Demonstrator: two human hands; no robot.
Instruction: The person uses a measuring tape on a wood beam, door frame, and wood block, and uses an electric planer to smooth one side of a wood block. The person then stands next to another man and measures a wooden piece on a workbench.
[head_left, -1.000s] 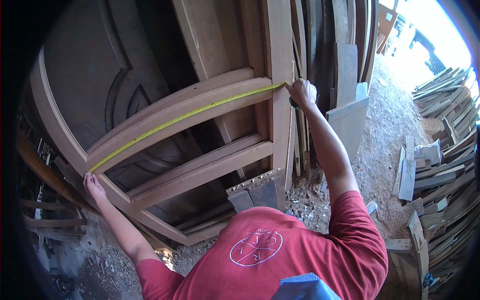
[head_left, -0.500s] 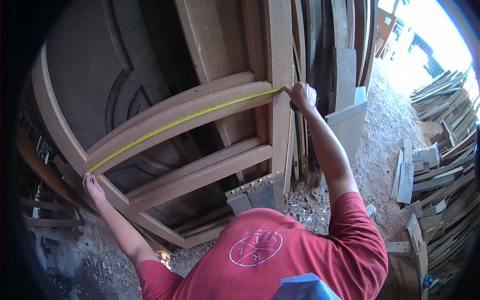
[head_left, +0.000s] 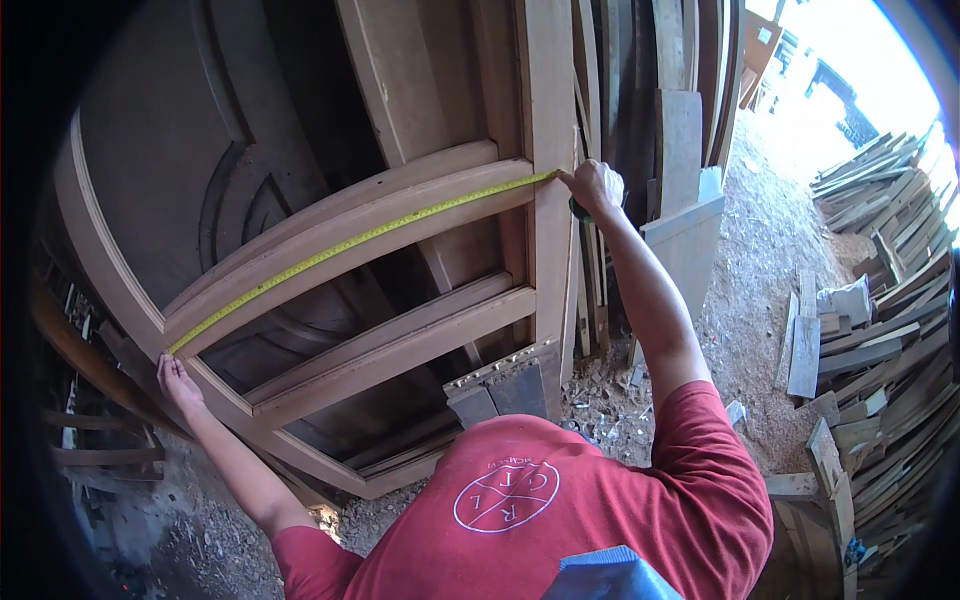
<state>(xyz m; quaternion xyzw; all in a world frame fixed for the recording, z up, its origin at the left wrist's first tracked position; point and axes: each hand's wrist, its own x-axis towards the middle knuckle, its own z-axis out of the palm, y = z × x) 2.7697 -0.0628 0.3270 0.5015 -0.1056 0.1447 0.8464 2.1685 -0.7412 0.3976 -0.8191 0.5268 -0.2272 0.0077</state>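
A yellow measuring tape (head_left: 355,243) runs stretched along the curved-looking middle rail of a bare wooden door frame (head_left: 548,100). My left hand (head_left: 178,382) pinches the tape's lower left end at the left stile. At the right stile my right hand (head_left: 597,188) is closed round the other end, thumb and finger against the wood. A dark green piece, seemingly the tape's case, shows under the right palm, mostly hidden by the fingers. Below the taped rail lies another rail (head_left: 400,355) of the frame.
Behind the frame stand dark panels with carved mouldings (head_left: 225,90). Upright boards (head_left: 678,150) lean to the right of it. Stacked wood offcuts (head_left: 900,350) line the far right. Chips litter the ground (head_left: 745,290). A grey block-like piece (head_left: 505,392) stands by the frame's foot.
The view has shifted slightly, so the frame and both hands sit a little further left. Both hands keep their hold on the stretched tape.
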